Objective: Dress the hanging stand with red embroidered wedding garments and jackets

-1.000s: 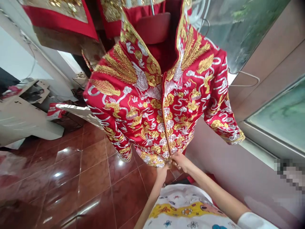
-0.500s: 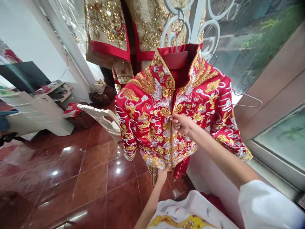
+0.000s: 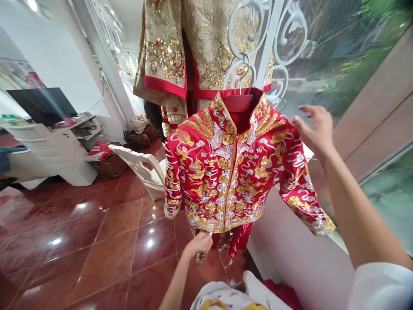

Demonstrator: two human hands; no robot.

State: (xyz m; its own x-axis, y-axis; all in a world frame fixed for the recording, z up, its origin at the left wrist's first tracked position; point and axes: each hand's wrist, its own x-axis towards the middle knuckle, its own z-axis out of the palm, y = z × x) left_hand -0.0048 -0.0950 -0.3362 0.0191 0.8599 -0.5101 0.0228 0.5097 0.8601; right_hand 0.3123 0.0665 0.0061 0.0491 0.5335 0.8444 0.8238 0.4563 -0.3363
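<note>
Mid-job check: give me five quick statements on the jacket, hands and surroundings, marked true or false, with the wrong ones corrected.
1. The red jacket is on a hanger. True.
2. Both hands are on the collar. False: the left hand is at the bottom hem, the right hand open beside a shoulder.
3. The jacket's front hangs wide open. False: it is closed along the zip.
4. A white chair stands left of the jacket in view. True.
5. A gold-beaded garment hangs behind the jacket. True.

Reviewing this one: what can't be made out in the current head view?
Head view:
Left hand: whether it pinches the red, gold-and-silver-embroidered jacket; its own curled fingers hide the contact.
Red hanger with metal hook: ends hidden inside the jacket.
Cream, gold-sequined garment: top cut off by the upper edge.
</note>
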